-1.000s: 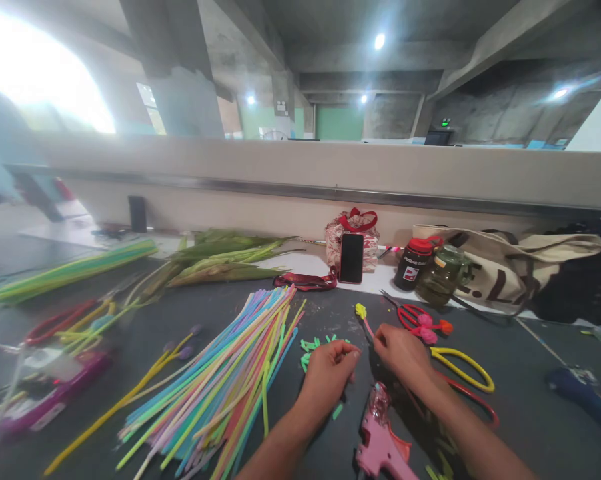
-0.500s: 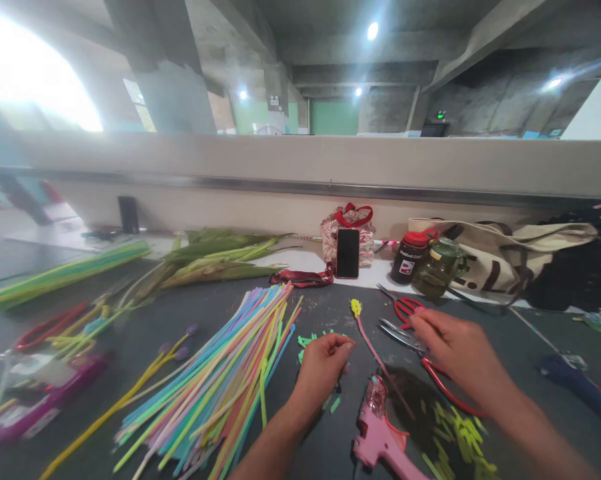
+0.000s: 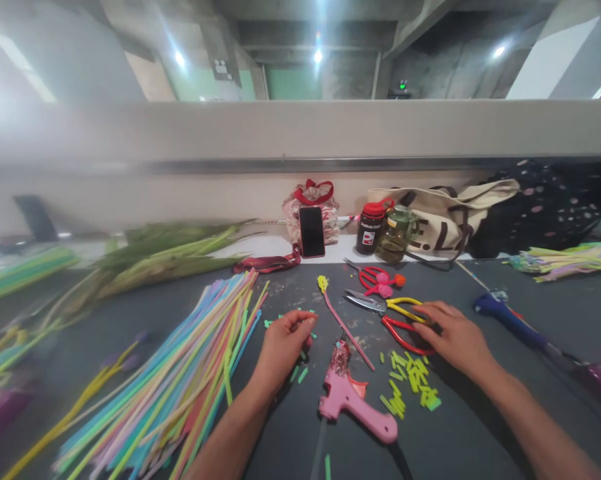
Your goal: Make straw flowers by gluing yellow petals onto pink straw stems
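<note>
My right hand [image 3: 453, 333] rests at the handles of the scissors [image 3: 370, 301], one yellow and one red, with its fingers on them. Over the small green pieces [image 3: 303, 375], my left hand [image 3: 287, 347] is closed with fingertips together; whether something small is between them cannot be made out. Between the hands lie a pink glue gun [image 3: 350, 397] and a pink stem with a yellow tip [image 3: 323, 285]. Short yellow-green pieces [image 3: 413, 377] lie in a pile near my right hand. A large bundle of pastel strips [image 3: 180, 367] is left of my left hand.
A phone [image 3: 312, 231] leans on a patterned pouch at the back. Beside it stand a dark bottle [image 3: 370, 229], a green bottle [image 3: 395, 233] and a canvas bag [image 3: 435, 220]. Smaller red scissors [image 3: 367, 275] lie ahead, a blue glue gun [image 3: 510, 320] at right, and green husks [image 3: 175, 257] at back left.
The view has turned to the right. My right hand has moved from above the scissors down to their handles. My left hand stays over the green pieces.
</note>
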